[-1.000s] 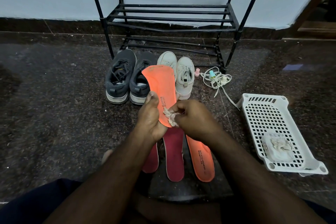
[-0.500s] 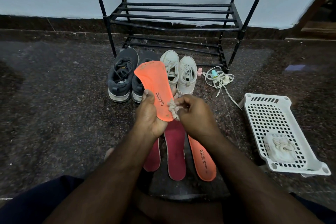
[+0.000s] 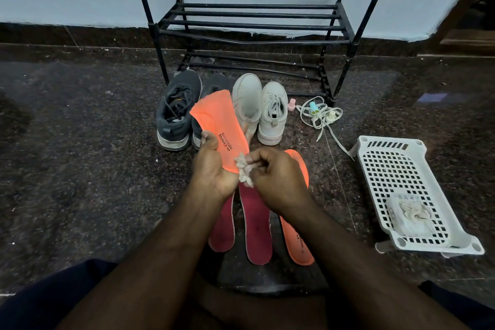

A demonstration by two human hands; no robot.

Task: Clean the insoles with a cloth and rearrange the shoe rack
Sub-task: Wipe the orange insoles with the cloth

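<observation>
My left hand (image 3: 213, 166) grips the heel end of an orange insole (image 3: 218, 126), which points up and away from me. My right hand (image 3: 273, 177) pinches a small crumpled pale cloth (image 3: 244, 172) against the insole's heel edge. On the floor below lie two dark red insoles (image 3: 255, 228) and a second orange insole (image 3: 297, 241), partly hidden by my arms. The black metal shoe rack (image 3: 251, 27) stands bare against the wall.
A dark grey pair of shoes (image 3: 176, 110) and a white pair (image 3: 261, 104) stand in front of the rack. White laces with small bottles (image 3: 318, 112) lie to the right. A white plastic basket (image 3: 407, 190) holding a cloth sits at the right.
The insole's toe has tilted further left and the cloth has slid down toward its heel edge. The view has shifted slightly.
</observation>
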